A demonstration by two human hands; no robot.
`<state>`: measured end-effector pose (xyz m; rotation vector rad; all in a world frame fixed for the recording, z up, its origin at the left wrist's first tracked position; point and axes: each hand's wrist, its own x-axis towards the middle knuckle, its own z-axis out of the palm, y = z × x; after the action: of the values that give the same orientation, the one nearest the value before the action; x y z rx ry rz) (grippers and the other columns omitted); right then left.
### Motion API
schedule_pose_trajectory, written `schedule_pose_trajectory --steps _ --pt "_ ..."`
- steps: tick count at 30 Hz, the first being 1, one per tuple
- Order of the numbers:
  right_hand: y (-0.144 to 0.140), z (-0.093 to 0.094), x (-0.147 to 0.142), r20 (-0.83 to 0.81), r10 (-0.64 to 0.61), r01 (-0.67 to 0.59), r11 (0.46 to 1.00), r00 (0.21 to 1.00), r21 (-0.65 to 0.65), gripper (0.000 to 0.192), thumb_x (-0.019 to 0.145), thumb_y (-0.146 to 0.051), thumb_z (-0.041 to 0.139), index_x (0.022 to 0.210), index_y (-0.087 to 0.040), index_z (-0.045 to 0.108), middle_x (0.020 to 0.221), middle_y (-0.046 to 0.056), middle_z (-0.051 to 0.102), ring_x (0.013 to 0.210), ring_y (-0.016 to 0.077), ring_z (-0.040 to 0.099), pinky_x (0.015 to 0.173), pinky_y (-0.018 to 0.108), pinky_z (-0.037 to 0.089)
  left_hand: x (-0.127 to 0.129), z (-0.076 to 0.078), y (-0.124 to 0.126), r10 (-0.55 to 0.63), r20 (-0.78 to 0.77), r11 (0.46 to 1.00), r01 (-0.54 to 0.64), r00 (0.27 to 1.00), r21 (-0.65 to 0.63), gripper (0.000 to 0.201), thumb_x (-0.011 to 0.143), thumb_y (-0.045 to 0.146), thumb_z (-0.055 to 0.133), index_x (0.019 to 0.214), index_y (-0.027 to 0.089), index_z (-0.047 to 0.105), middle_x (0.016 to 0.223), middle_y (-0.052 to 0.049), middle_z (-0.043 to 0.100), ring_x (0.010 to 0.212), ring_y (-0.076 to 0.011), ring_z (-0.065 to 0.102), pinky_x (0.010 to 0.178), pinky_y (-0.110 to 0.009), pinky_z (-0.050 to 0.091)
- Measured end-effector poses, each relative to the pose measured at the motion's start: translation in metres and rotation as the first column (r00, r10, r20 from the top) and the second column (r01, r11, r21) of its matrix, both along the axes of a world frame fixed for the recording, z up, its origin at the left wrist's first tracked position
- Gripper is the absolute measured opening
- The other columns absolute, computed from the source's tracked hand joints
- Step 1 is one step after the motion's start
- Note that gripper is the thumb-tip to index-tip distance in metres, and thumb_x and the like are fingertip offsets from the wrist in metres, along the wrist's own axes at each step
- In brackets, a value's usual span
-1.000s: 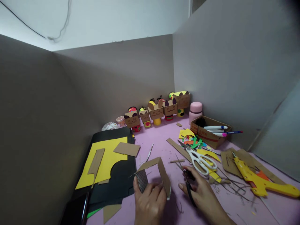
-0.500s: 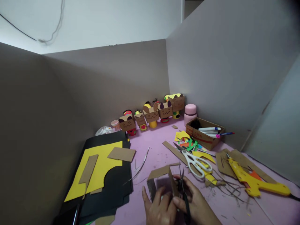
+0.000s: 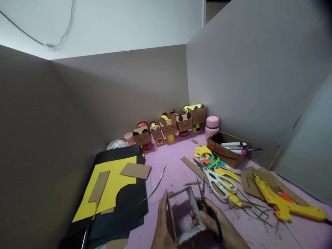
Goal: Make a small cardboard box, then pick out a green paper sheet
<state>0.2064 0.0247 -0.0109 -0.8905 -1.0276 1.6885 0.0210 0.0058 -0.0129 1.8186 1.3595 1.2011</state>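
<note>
Cardboard frame [image 3: 185,216], now tilted up near the surface's front edge, is gripped by the left hand [image 3: 162,224]; the right hand [image 3: 218,224], closed around black scissors [image 3: 207,204], has brought the blades beside it.

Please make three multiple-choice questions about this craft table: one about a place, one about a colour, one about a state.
1. Where do the white-handled scissors lie?
A. inside the cardboard box
B. on the pink table, right of the hands
C. on the yellow paper

2. What colour is the glue gun?
A. yellow
B. blue
C. green

3. What does the left hand hold?
A. a marker
B. nothing
C. a folded cardboard frame

Answers: 1 B, they rest on the pink table among paper scraps. 2 A, its body is yellow. 3 C, the fingers grip the folded cardboard frame while the right hand holds black scissors.
</note>
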Motion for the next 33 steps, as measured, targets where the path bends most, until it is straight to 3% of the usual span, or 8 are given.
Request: schedule_pose_trajectory --steps 4,7,11,15,19,24,29,33 --pt "0.005 -0.003 0.001 0.124 -0.159 0.161 0.987 0.979 -0.003 0.060 0.073 -0.063 0.057 0.113 -0.020 0.049 0.071 0.001 0.061 0.060 0.0171 0.057 0.045 0.024 0.038 0.003 0.010 0.003 0.069 0.279 0.993 -0.039 0.958 -0.112 0.108 0.058 0.048 0.076 0.143 0.028 0.012 0.145 -0.013 0.036 0.133 -0.0329 0.029 0.108 -0.046 0.028" --pt "0.010 -0.006 0.005 0.221 -0.241 0.232 0.970 0.945 0.066 0.060 0.070 -0.056 0.065 0.115 -0.022 0.046 0.079 0.002 0.064 0.069 0.0188 0.061 0.058 0.028 0.045 0.001 0.018 0.007 0.150 0.505 0.970 -0.028 0.850 -0.242 0.110 0.053 0.059 0.075 0.141 0.025 0.018 0.137 -0.016 0.046 0.126 -0.0345 0.041 0.102 -0.045 0.037" --pt "0.013 -0.014 0.008 0.258 -0.207 0.164 0.970 0.944 0.177 0.056 0.071 -0.042 0.068 0.115 -0.022 0.041 0.088 0.005 0.063 0.079 0.0197 0.061 0.076 0.033 0.047 -0.004 0.019 0.010 0.249 0.647 0.935 -0.004 0.721 -0.355 0.107 0.057 0.059 0.072 0.141 0.029 0.012 0.123 -0.012 0.060 0.111 -0.0319 0.056 0.093 -0.046 0.044" --pt "0.008 -0.022 0.006 0.400 -0.218 0.116 0.958 0.890 0.264 0.062 0.070 -0.040 0.067 0.121 -0.021 0.037 0.097 0.007 0.061 0.084 0.0206 0.061 0.072 0.029 0.049 -0.009 0.008 0.009 0.232 0.506 0.959 -0.109 0.831 -0.261 0.103 0.063 0.057 0.069 0.142 0.028 0.009 0.136 -0.013 0.047 0.124 -0.0303 0.045 0.102 -0.046 0.036" --pt "0.005 -0.023 0.010 0.660 -0.299 0.025 0.920 0.689 0.390 0.060 0.072 -0.050 0.061 0.122 -0.021 0.046 0.074 0.002 0.066 0.064 0.0216 0.063 0.060 0.030 0.047 -0.013 -0.003 0.010 0.207 0.148 0.975 -0.190 0.967 -0.118 0.106 0.061 0.042 0.075 0.142 0.019 0.012 0.149 -0.018 0.024 0.136 -0.0317 0.023 0.110 -0.047 0.018" --pt "0.008 -0.027 0.018 0.779 -0.275 -0.087 0.918 0.563 0.387 0.048 0.069 -0.052 0.061 0.110 -0.027 0.059 0.082 0.003 0.073 0.072 0.0265 0.069 0.062 0.030 0.051 -0.014 -0.003 0.009 0.183 -0.001 0.966 -0.180 0.983 -0.184 0.111 0.059 0.033 0.078 0.143 0.011 0.009 0.150 -0.023 0.017 0.138 -0.0295 0.017 0.111 -0.045 0.015" --pt "0.012 -0.041 0.018 0.772 -0.378 -0.046 0.885 0.511 0.463 0.050 0.072 -0.048 0.056 0.115 -0.024 0.052 0.103 0.009 0.070 0.089 0.0289 0.067 0.072 0.035 0.052 -0.011 0.000 0.006 0.188 -0.037 0.968 -0.192 0.981 -0.161 0.113 0.059 0.036 0.078 0.144 0.010 0.009 0.151 -0.020 0.014 0.139 -0.0293 0.014 0.112 -0.044 0.012" --pt "0.015 -0.044 0.023 0.807 -0.341 -0.144 0.878 0.482 0.457 0.053 0.075 -0.044 0.052 0.121 -0.018 0.048 0.120 0.016 0.062 0.107 0.0293 0.059 0.084 0.038 0.049 -0.007 0.004 0.003 0.215 -0.075 0.959 -0.225 0.974 -0.172 0.111 0.060 0.036 0.077 0.144 0.009 0.010 0.151 -0.019 0.016 0.138 -0.0284 0.017 0.112 -0.041 0.016"
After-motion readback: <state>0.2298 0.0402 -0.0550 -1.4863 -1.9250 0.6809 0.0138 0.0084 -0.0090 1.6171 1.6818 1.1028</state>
